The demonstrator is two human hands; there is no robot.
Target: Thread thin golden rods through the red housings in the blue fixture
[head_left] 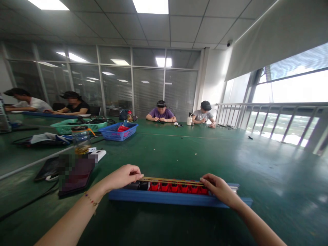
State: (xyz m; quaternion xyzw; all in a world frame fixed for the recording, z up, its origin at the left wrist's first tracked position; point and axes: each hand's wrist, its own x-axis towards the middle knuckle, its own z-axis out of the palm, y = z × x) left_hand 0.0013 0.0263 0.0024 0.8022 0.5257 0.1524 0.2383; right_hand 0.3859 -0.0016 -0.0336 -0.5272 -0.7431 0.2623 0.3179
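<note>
A blue channel-shaped rail (166,198) lies lengthwise on the green table in front of me. Inside it stands a row of several red pieces (173,188), with black pieces (144,186) at the left end. Thin yellow strands (170,180) run straight above the row from one hand to the other. My left hand (130,173) pinches their left end between thumb and fingers, over the black pieces. At the right end of the row, my right hand (216,186) has its fingertips closed on the other end. Whether the strands are stiff or stretchy, I cannot tell.
Left of the rail lie a dark tablet-like device (78,174), a white device (101,155) and a glass jar (81,140). Farther back are a blue basket (118,133), a green basket (66,127) and cables. Several people sit around the green table (164,153).
</note>
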